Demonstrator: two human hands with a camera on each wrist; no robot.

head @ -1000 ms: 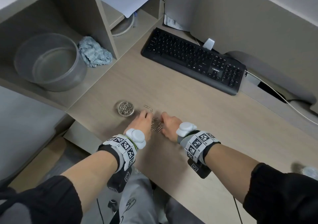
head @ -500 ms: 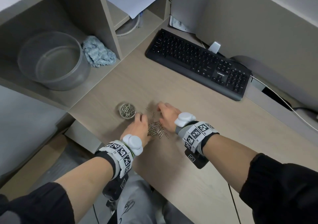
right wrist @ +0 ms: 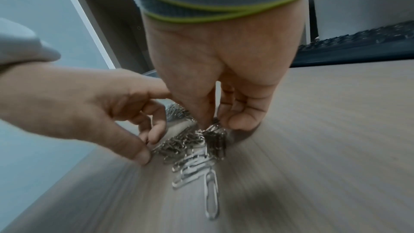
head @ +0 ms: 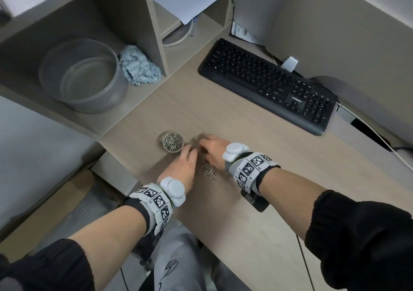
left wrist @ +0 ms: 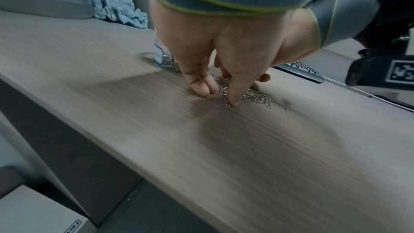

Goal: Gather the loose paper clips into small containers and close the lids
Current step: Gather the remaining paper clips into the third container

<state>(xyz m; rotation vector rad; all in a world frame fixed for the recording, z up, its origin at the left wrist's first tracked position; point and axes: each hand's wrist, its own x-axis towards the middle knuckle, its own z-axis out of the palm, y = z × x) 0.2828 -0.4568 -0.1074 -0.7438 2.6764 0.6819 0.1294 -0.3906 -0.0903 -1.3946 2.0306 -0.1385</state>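
Observation:
A small round clear container partly filled with paper clips stands open near the desk's left edge; no lid shows. Loose silver paper clips lie in a pile between my hands. My left hand sits just right of the container, and in the left wrist view this left hand sets its thumb and fingertips down on the desk against the paper clips. My right hand is over the pile's far end. In the right wrist view my right hand pinches clips from the paper clips.
A black keyboard lies at the back right, with a white cable beyond it. A shelf unit on the left holds a large grey tub and a blue cloth. The desk edge runs close to my left wrist.
My right hand has reached forward past the pile towards the stray clips near the container. My left hand has slid a little towards the container. The pile now trails back between my wrists.

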